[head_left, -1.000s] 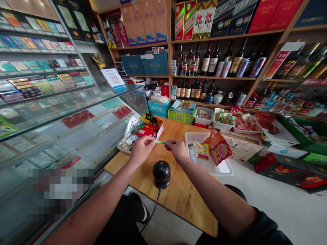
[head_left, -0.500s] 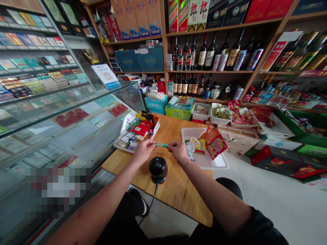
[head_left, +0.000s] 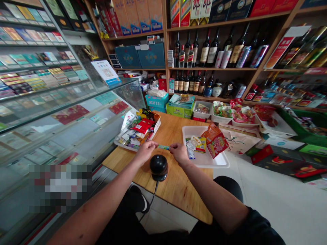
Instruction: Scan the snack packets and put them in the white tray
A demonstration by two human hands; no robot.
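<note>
Between my two hands a slim green-and-blue stick packet point(head_left: 163, 147) is stretched level over the wooden table. My left hand point(head_left: 146, 151) pinches its left end, and my right hand point(head_left: 179, 152) pinches the other. Just below the packet stands a round black scanner-like device point(head_left: 158, 167) on a base, its cable running down off the table edge. Left of my left hand lies a white tray point(head_left: 125, 147) heaped with snack packets. To the right of my right hand, a white plastic tray point(head_left: 204, 164) holds several packets, among them an opened-out red one point(head_left: 217, 145).
A glass display counter point(head_left: 94, 102) runs along the left. Behind the wooden table point(head_left: 173, 125) stand a green box point(head_left: 178, 111), teal boxes point(head_left: 156, 101) and trays of wrapped snacks point(head_left: 221, 118). Shelves of bottles point(head_left: 204, 52) rise at the back. My knees are under the near edge.
The view has shifted slightly. Both hands still hold the stick packet by its ends, almost in the same place over the table. Nothing else has visibly moved.
</note>
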